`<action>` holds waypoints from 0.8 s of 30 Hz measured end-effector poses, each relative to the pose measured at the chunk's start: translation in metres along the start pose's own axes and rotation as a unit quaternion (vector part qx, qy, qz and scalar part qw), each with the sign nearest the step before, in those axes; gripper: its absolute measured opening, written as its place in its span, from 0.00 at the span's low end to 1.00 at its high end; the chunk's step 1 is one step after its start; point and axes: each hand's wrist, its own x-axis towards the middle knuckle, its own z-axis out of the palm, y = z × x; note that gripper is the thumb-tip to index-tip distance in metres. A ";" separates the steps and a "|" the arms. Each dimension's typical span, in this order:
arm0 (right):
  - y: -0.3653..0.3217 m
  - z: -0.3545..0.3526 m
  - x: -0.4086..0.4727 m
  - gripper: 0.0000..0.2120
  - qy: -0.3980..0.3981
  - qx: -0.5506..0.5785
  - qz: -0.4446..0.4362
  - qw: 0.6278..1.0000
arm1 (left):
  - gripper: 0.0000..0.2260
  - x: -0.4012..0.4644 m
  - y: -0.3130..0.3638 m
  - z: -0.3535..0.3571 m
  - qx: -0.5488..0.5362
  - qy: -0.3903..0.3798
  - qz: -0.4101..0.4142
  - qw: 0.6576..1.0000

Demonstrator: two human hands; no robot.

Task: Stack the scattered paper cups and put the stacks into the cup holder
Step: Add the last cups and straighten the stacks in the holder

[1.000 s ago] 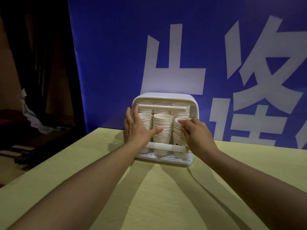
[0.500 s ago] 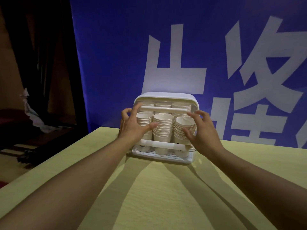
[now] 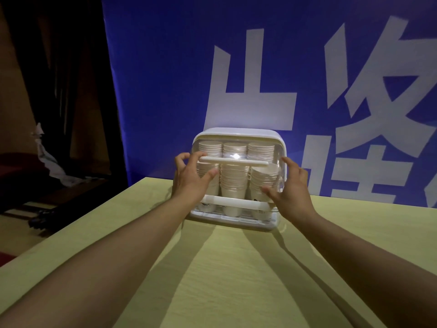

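The white plastic cup holder (image 3: 238, 136), filled with stacked white paper cups (image 3: 234, 183), is flanked by the left hand (image 3: 191, 178) and right hand (image 3: 292, 188), fingers spread wide.

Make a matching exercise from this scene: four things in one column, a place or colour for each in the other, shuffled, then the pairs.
Things:
1. cup holder
2. left hand
3. right hand
4. banner

Descriptions:
A. blue with large white characters, behind the table
B. at the holder's right side, fingers spread
C. white, filled with stacks of paper cups
D. at the holder's left side, fingertips by the upper bar

Pairs: 1-C, 2-D, 3-B, 4-A
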 end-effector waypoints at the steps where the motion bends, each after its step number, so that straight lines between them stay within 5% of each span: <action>1: 0.001 0.001 0.001 0.43 -0.006 0.008 0.008 1.000 | 0.20 0.002 0.002 0.000 0.004 0.000 -0.003 1.000; 7: -0.003 0.000 0.010 0.39 0.003 0.036 0.021 0.999 | 0.18 0.006 0.007 -0.001 0.016 0.005 -0.013 1.000; 15: -0.002 -0.006 0.000 0.32 0.036 -0.146 -0.056 0.987 | 0.17 -0.007 0.001 0.002 0.000 0.034 -0.005 0.999; 24: 0.010 -0.019 -0.017 0.33 -0.013 -0.185 -0.103 0.977 | 0.15 -0.021 -0.004 -0.001 -0.029 0.034 0.001 0.999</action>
